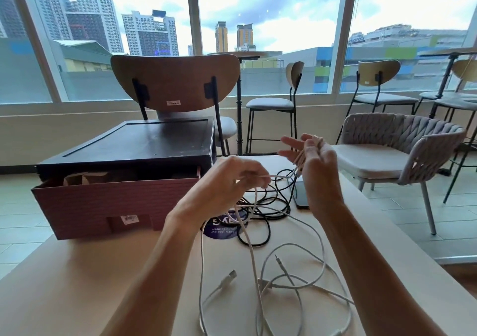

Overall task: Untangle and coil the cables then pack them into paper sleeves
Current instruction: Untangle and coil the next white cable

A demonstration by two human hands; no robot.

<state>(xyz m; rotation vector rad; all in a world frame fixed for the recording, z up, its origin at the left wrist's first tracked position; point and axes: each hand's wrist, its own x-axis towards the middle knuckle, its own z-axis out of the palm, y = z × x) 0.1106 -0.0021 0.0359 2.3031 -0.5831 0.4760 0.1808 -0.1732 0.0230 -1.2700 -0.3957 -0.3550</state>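
My right hand [313, 165] is raised above the table, palm toward me, with several turns of a pale cable [300, 159] coiled around its straight fingers. My left hand [237, 178] pinches the same cable a short way to the left, and the strand runs taut between the two hands. The loose remainder of the white cables [286, 281] lies tangled on the table below, with USB plugs showing. A black cable [268, 206] lies in loops behind them. Brown paper sleeves [87, 178] stand inside the open red-brown box [108, 201].
A dark phone [299, 196] lies on the beige table [77, 284] under my right hand. A round purple sticker [222, 228] sits beneath the cables. The box's dark lid [139, 142] rests across its back. Chairs stand beyond the table, by the windows.
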